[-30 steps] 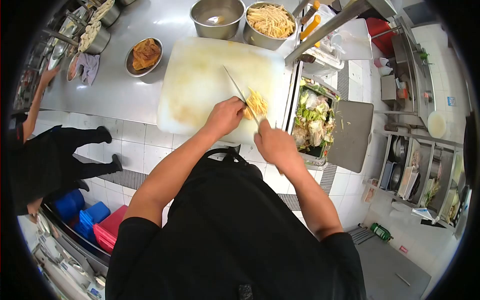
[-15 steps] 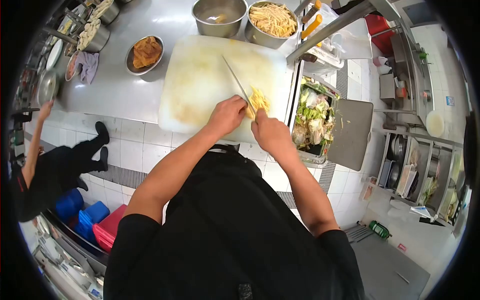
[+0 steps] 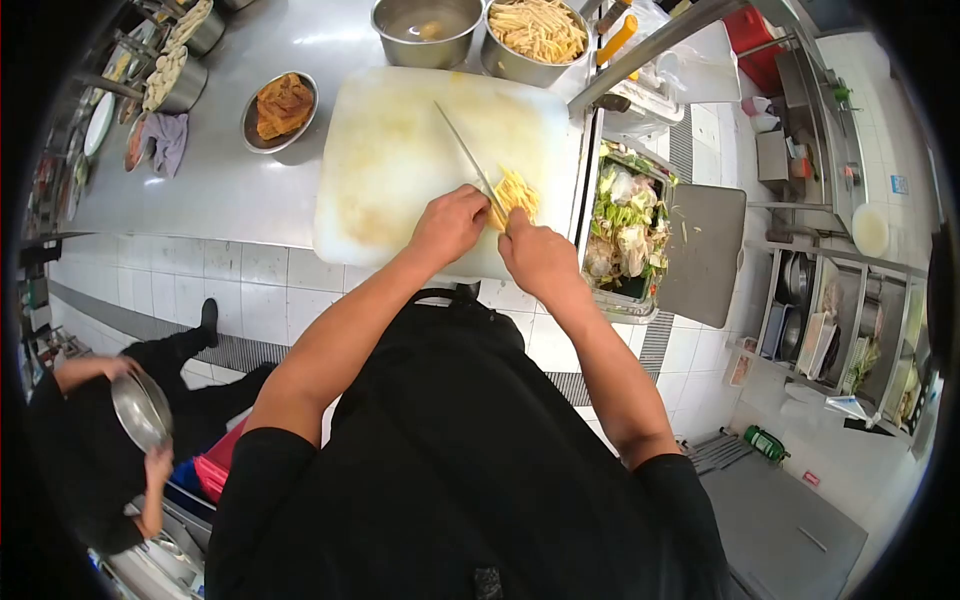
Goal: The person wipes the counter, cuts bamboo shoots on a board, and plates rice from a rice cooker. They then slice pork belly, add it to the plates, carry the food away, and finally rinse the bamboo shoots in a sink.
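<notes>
My right hand (image 3: 538, 262) is wrapped round the handle of a knife (image 3: 460, 143), whose long blade points away and to the left across a white cutting board (image 3: 375, 160). Curled fingers of my left hand (image 3: 450, 228) rest on the board against the left side of the blade; whatever they press on is hidden. A small heap of thin pale-yellow strips (image 3: 518, 188) lies just right of the blade.
Behind the board stand a metal bowl (image 3: 390, 50) with a small lump in it and another full of pale strips (image 3: 535, 25). A brown piece of food (image 3: 284, 106) sits in a bowl at left. Vegetable scraps (image 3: 630, 225) fill a bin at right. A co-worker (image 3: 80, 440) carries a bowl.
The co-worker at left has turned away from the counter and now holds a metal bowl in both hands. My hands and the knife stay at nearly the same spot on the board.
</notes>
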Available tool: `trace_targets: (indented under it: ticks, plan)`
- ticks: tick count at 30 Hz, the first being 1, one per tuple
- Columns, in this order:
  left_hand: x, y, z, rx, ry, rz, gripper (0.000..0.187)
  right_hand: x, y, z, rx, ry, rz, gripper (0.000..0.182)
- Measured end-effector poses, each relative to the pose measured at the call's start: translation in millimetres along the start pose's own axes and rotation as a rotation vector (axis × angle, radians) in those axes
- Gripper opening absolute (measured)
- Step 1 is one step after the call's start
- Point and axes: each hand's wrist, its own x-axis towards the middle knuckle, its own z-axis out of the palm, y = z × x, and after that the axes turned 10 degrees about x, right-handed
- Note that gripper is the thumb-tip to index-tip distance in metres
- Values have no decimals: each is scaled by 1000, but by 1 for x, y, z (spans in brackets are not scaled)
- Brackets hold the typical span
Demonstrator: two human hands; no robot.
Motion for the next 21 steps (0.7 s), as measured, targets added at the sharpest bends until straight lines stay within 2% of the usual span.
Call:
trace_targets:
  ticks: [3,4,7,11,12,14,16,19,21]
  plan:
    - [7,-3,-6,11,5,4,11,-33,-2,-7,-9,-20,9,22]
    - [5,-1,-6,-10,7,21,11,-29,14,20,44,37,-18,22]
    - [5,-4,-4,5,-4,9,8,3,11,21,26,23,27,29]
    - [6,-6,-3,13,53,20,8,-32,-3,-8,47,-70,44,28]
    - [6,-6,-3,-14,56,5,8,-30,1,10,54,11,14,21]
    - [5,-4,-3,-45,54,-6,8,-10,8,25,49,19,22,23]
    - [5,-3,-6,-6,11,-1,8,-1,-4,5,37,2,33,26]
    - [5,-7,-2,55,7,-9,9,-29,-6,-6,27,-35,33,22]
    - [5,-6,-4,19,8,-4,9,-22,0,17,46,-25,55,23]
